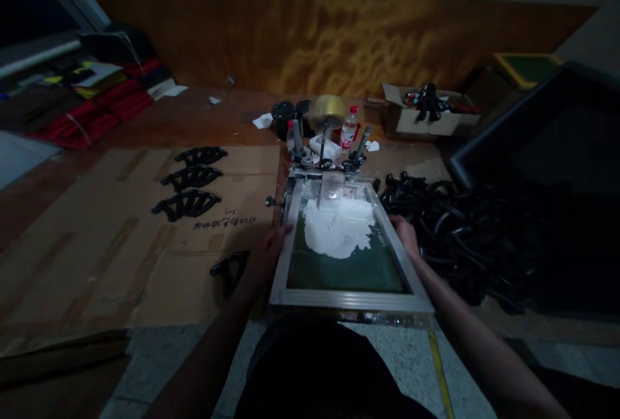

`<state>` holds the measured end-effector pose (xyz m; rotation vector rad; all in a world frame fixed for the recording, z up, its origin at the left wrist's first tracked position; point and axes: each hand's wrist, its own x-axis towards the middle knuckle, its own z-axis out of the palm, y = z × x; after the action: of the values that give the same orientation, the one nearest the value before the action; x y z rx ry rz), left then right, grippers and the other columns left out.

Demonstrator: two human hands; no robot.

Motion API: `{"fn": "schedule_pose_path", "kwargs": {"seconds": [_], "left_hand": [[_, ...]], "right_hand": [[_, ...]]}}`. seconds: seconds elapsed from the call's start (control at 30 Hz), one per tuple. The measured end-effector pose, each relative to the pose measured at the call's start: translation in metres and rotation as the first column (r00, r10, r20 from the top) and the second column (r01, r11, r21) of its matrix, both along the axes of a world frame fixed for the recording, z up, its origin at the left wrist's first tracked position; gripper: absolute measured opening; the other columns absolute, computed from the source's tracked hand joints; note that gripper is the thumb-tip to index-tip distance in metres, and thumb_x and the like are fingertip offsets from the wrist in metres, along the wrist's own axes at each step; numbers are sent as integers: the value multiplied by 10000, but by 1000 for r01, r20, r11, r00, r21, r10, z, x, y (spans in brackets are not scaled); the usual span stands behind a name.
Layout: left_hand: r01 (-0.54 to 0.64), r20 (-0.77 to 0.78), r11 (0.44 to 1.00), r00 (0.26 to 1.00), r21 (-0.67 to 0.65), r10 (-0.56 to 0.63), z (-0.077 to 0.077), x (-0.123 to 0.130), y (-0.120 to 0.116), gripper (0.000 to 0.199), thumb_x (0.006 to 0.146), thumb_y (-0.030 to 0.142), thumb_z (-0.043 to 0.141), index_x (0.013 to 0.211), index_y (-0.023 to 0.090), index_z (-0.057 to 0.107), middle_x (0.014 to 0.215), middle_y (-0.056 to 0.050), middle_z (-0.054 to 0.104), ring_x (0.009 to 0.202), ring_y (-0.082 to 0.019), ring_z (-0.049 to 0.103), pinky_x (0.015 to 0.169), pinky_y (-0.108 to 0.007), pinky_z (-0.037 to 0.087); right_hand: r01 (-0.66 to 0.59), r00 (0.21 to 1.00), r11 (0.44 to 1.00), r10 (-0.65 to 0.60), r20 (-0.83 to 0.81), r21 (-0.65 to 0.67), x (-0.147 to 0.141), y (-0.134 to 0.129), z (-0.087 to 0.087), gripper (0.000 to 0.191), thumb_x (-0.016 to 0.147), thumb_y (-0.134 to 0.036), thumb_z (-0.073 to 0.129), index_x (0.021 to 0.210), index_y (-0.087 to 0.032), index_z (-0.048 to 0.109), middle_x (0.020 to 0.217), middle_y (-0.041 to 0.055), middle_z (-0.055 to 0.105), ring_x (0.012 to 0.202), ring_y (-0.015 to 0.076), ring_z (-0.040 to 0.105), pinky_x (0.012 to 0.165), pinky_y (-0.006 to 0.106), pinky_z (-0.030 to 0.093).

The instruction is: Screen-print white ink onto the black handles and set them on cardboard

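Observation:
A screen printing frame (349, 300) with a pale metal border and green mesh lies in front of me. White ink (339, 228) spreads thickly over the upper part of its mesh. My left hand (272, 246) is at the left side of the frame, its fingertips against the border. On the opposite side, my right hand (405, 237) grips the border with curled fingers. Both hands are dim, and part of their fingers is hidden. A squeegee-like block (332, 185) stands at the far end of the mesh, below the clamp (352, 162) that carries the frame.
Several black slotted plastic parts (188, 204) lie on cardboard (111, 212) at left; another black part (229, 269) is near my left forearm. A heap of black parts (455, 232) spreads at right. Behind stand a bottle (349, 128), a tape roll (327, 110) and an open box (429, 123).

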<state>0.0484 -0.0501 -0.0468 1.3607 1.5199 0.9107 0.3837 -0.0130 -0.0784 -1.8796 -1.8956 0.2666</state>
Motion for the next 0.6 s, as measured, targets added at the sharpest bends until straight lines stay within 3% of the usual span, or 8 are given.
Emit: {"fn": "schedule_pose_path", "kwargs": {"seconds": [0.07, 0.17, 0.2, 0.27, 0.37, 0.47, 0.6], "left_hand": [[6, 2, 996, 1000, -93, -6, -29, 2, -10, 602, 870, 506, 500, 1371, 176, 553, 1084, -95, 731, 977, -251, 673, 858, -382, 543], [23, -43, 990, 999, -136, -29, -65, 6, -12, 697, 865, 461, 524, 1475, 139, 428, 1069, -113, 730, 920, -250, 681, 873, -406, 537], [31, -60, 991, 997, -129, -39, -74, 7, -10, 693, 869, 451, 518, 1477, 131, 426, 1094, -120, 725, 942, -254, 680, 899, -415, 529], [56, -83, 993, 994, -106, -65, -87, 6, -6, 671, 880, 439, 504, 1467, 121, 437, 1162, -133, 707, 1025, -270, 667, 951, -429, 508], [91, -81, 990, 992, -105, -100, -96, 3, -3, 647, 898, 425, 488, 1465, 117, 435, 1279, -151, 662, 1150, -287, 629, 1013, -441, 475], [86, -52, 991, 994, -102, -92, -98, 3, -5, 618, 908, 405, 497, 1469, 152, 434, 1389, -137, 599, 1208, -271, 605, 1067, -430, 438], [64, -15, 990, 998, -122, -67, -96, 6, -7, 605, 907, 379, 504, 1468, 163, 436, 1422, -127, 575, 1215, -260, 603, 1062, -418, 446]], "right_hand": [[48, 998, 994, -52, 28, 102, 1, 17, 13, 429, 903, -292, 427, 1130, -54, 702, 1104, 163, 679, 1022, 243, 623, 902, 344, 507], [-116, 983, 978, 89, 159, 171, -36, 41, 34, 599, 834, -259, 619, 1401, -100, 504, 1454, 214, 451, 1284, 313, 464, 1032, 454, 427], [-195, 962, 974, 168, 214, 114, -53, 45, 40, 612, 833, -245, 630, 1412, -109, 481, 1471, 214, 429, 1302, 320, 442, 1044, 458, 413], [-280, 904, 954, 301, 304, -110, -85, 48, 46, 449, 868, -211, 579, 1307, -122, 557, 1352, 192, 546, 1232, 300, 501, 1012, 409, 430], [-294, 835, 876, 430, 342, -383, -109, 34, 43, 261, 908, -171, 480, 1109, -147, 643, 1118, 130, 670, 1044, 240, 605, 881, 308, 471], [-455, 741, 784, 596, 308, -422, -102, 5, 33, 269, 907, -151, 461, 1102, -139, 645, 1112, 130, 674, 1019, 227, 616, 825, 290, 471], [-680, 557, 587, 804, 211, -439, -83, -14, 33, 270, 839, -100, 515, 1056, -165, 664, 1065, 96, 690, 994, 217, 620, 813, 290, 454]]}}
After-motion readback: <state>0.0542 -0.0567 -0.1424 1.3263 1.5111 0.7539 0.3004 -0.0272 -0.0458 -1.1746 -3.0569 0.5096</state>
